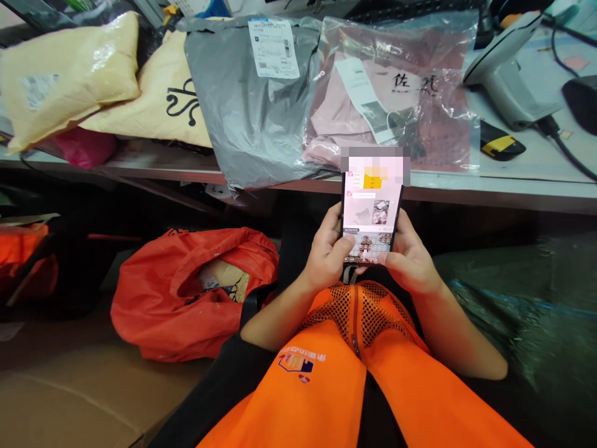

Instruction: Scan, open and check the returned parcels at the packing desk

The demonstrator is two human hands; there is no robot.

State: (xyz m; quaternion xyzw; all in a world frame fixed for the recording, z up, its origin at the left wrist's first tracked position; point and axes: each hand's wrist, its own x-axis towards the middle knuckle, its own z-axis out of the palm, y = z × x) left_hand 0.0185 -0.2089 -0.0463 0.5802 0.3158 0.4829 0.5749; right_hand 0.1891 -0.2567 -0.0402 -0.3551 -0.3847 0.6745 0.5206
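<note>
A smartphone (364, 214) stands upright between my two hands, in front of the desk's edge. Its lit screen has a chat with pictures above an on-screen keyboard; the top is blurred out. My left hand (326, 252) wraps its left side, thumb over the keyboard. On the other side my right hand (413, 258) grips the phone too, its thumb at the lower right keys. Just beyond, on the desk, lie a clear plastic bag of pink clothing (364, 112) with a tag and a grey mailing bag (252, 118) bearing a white label.
Yellow padded parcels (74, 74) fill the desk's left. A barcode scanner (510, 74) with a cable and a box cutter (501, 143) lie on the right. Below the desk, a red bag (163, 298) with parcels inside sits on cardboard (60, 392).
</note>
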